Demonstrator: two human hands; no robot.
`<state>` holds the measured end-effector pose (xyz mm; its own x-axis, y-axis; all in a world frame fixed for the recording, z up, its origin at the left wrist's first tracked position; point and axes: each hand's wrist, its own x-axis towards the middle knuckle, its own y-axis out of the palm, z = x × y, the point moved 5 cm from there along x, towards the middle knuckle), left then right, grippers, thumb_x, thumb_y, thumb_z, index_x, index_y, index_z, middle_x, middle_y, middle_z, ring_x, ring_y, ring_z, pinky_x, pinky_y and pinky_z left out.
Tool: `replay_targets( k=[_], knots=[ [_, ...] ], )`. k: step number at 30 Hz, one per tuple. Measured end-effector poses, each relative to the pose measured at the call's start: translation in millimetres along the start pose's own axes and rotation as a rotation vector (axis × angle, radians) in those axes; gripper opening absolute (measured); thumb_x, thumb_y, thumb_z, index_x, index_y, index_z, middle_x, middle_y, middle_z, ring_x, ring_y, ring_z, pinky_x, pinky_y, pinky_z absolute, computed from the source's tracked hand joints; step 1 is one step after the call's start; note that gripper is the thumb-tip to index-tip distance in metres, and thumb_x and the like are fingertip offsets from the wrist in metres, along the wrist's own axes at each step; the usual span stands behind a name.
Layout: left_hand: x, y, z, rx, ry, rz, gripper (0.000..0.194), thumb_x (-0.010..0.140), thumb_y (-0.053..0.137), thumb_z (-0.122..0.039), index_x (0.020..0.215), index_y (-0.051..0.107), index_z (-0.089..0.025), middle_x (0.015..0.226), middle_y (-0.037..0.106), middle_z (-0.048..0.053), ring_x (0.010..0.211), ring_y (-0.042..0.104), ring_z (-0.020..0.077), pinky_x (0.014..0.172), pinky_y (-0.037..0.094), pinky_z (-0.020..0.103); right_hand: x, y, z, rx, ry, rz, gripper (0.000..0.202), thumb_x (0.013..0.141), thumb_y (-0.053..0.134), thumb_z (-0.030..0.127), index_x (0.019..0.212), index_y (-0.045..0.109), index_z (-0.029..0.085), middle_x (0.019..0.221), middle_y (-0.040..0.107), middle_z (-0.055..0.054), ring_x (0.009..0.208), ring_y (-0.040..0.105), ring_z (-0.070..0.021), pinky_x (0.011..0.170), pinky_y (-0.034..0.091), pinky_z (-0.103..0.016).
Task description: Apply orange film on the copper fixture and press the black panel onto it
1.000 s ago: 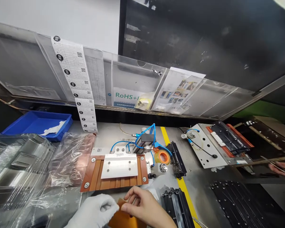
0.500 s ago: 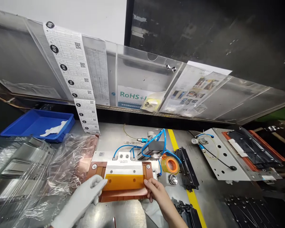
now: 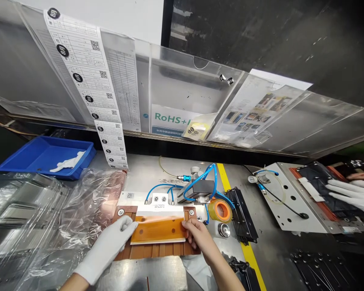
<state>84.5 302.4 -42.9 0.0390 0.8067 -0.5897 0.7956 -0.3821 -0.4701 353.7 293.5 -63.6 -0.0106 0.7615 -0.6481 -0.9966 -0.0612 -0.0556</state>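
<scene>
Head view, centre. Item: one thin rectangular sheet of translucent amber film (image 3: 157,231), spread over the white rectangular plate marked JJ-25070 (image 3: 164,209); two dark round spots show through it. Whether the sheet lies flat on the plate or just above it, I cannot quite tell.

Item: my left hand (image 3: 113,238), in a white fabric glove; grip closed, thumb and finger pinching the film's left edge. Item: my right hand (image 3: 198,236), bare; grip closed on the film's right edge.

Beneath the plate: one reddish-brown slotted board (image 3: 154,251) with bolted corners, on the grey metal tabletop (image 3: 145,171).

Right of the board: one amber tape roll with an orange core (image 3: 212,211); one round silver metal cap (image 3: 224,230), near it; one long black ribbed part (image 3: 244,216). Behind: blue plastic air tubing (image 3: 214,182) around a dark rectangular block (image 3: 202,188).

Left: copper-coloured sheets in clear plastic (image 3: 101,198); a shallow blue plastic tray (image 3: 33,159) holding a crumpled white glove (image 3: 68,162).

Far right: a co-worker's white-gloved hand (image 3: 353,193) at a second black ribbed part (image 3: 317,182).
</scene>
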Motion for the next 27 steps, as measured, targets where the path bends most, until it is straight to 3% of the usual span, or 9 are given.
replay_targets(
  k=[10,16,20,23,25,27],
  knots=[
    [4,-2.2,0,0.039,0.003,-0.044,0.033,0.084,0.040,-0.051,0.067,0.026,-0.027,0.055,0.028,-0.010,0.051,0.035,0.0133,0.059,0.027,0.029,3,-3,-2,-0.156,-0.009,-0.013,0.043,0.070,0.057,0.065,0.063,0.045,0.025,0.050,0.051,0.008,0.039,0.037,-0.0077,0.039,0.024,-0.022],
    [8,-3.1,6,-0.070,-0.035,-0.093,0.034,0.079,0.048,-0.056,0.067,0.039,-0.025,0.055,0.052,-0.007,0.045,0.039,0.0108,0.051,0.029,0.026,11,-26,10,-0.429,-0.090,-0.049,0.043,0.073,0.071,0.051,0.052,0.046,0.023,0.048,0.051,0.005,0.049,0.047,-0.0115,0.051,0.032,-0.024],
    [4,-1.2,6,-0.142,-0.027,-0.064,0.041,0.077,0.051,-0.063,0.069,0.048,-0.023,0.058,0.058,-0.006,0.038,0.035,0.0079,0.045,0.026,0.025,-8,-53,18,-0.585,-0.186,-0.148,0.033,0.083,0.063,0.049,0.065,0.056,0.022,0.061,0.058,0.002,0.062,0.054,-0.0165,0.061,0.037,-0.028],
    [3,-0.2,6,-0.192,-0.014,-0.072,0.042,0.074,0.055,-0.064,0.069,0.049,-0.023,0.057,0.058,-0.006,0.038,0.036,0.0078,0.044,0.026,0.024,-34,-70,14,-0.703,-0.269,-0.189,0.011,0.075,0.072,0.033,0.080,0.067,0.025,0.083,0.065,-0.001,0.079,0.061,-0.0221,0.070,0.041,-0.030],
    [5,0.1,6,-0.220,-0.007,-0.082,0.041,0.075,0.056,-0.063,0.069,0.047,-0.023,0.056,0.057,-0.006,0.039,0.036,0.0078,0.045,0.027,0.024,-45,-74,8,-0.757,-0.317,-0.188,0.013,0.070,0.071,0.018,0.080,0.070,0.026,0.091,0.066,-0.002,0.085,0.062,-0.0237,0.075,0.043,-0.032],
    [9,-1.7,8,-0.223,0.004,-0.090,0.041,0.076,0.057,-0.063,0.070,0.046,-0.023,0.056,0.056,-0.006,0.042,0.037,0.0080,0.046,0.030,0.024,-49,-72,4,-0.776,-0.361,-0.199,0.016,0.075,0.063,0.012,0.077,0.070,0.026,0.093,0.065,-0.004,0.084,0.064,-0.0233,0.075,0.044,-0.033]
  ],
)
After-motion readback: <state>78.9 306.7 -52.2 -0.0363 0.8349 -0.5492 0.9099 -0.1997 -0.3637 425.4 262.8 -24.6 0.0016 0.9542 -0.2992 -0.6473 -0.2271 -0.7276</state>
